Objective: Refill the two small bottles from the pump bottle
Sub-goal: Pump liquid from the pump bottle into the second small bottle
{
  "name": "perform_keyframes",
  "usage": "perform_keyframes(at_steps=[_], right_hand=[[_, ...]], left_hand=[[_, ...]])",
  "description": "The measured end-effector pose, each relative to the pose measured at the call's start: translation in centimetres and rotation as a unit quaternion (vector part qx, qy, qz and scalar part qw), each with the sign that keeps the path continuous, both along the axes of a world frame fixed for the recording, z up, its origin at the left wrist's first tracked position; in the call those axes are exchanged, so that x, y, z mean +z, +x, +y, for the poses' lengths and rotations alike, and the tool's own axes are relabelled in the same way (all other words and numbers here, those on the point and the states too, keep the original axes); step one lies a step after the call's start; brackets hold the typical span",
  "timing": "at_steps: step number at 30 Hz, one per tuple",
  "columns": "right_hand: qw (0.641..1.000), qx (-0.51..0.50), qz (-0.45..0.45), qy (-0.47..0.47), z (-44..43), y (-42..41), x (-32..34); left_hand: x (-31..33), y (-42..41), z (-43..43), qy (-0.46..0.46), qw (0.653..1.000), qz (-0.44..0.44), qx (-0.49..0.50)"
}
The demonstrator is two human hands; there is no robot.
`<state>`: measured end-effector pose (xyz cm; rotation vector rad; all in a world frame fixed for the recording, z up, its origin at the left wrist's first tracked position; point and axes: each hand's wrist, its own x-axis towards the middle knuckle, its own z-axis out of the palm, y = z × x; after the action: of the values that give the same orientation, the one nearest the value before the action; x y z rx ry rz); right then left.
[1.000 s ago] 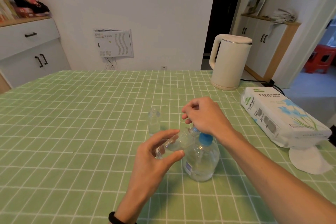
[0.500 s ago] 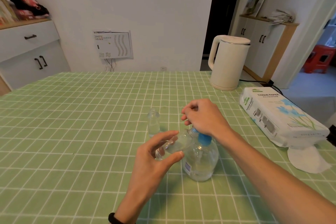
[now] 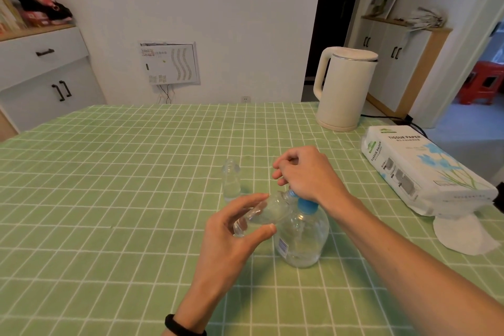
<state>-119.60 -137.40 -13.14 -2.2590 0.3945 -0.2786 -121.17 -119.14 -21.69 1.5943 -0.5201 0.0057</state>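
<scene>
A clear pump bottle (image 3: 302, 237) with a blue collar stands on the green checked table (image 3: 109, 199). My right hand (image 3: 305, 174) sits on top of its pump head, fingers curled over it and hiding the head. My left hand (image 3: 231, 237) grips a small clear bottle (image 3: 261, 213), tilted on its side with its mouth up against the pump's blue spout. A second small clear bottle (image 3: 231, 181) stands upright on the table just behind and to the left, untouched.
A white electric kettle (image 3: 343, 90) stands at the back right with its cord running off the table. A pack of tissue paper (image 3: 420, 169) lies along the right edge, with a white round pad (image 3: 461, 234) beside it. White cabinets stand behind.
Both hands and the bottles hold nearly the same pose throughout. The view has shifted slightly; my right hand stays on the pump head.
</scene>
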Motion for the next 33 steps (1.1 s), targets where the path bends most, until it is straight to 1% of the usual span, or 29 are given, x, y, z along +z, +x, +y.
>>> perform_keyframes(at_steps=[6,10,15,19,27,33], right_hand=[[1.000,0.000,0.006,-0.011,0.1,-0.1,0.6],[0.999,0.002,0.000,-0.045,0.3,0.0,1.4],[1.000,-0.002,-0.009,-0.001,0.0,0.2,0.5],[1.000,0.000,0.001,0.014,-0.1,0.2,-0.1],[1.000,-0.006,0.005,-0.006,0.1,-0.1,0.2],[0.999,0.007,0.008,-0.052,0.3,0.2,1.5]], left_hand=[[0.3,0.0,0.1,-0.002,1.000,0.012,-0.009],[0.7,0.1,0.1,-0.001,1.000,0.008,-0.012],[0.6,0.3,0.1,-0.002,1.000,0.001,-0.011],[0.1,0.4,0.1,-0.003,1.000,0.005,-0.015],[0.2,0.2,0.3,0.018,1.000,-0.003,-0.013],[1.0,0.3,0.1,0.001,1.000,-0.004,-0.008]])
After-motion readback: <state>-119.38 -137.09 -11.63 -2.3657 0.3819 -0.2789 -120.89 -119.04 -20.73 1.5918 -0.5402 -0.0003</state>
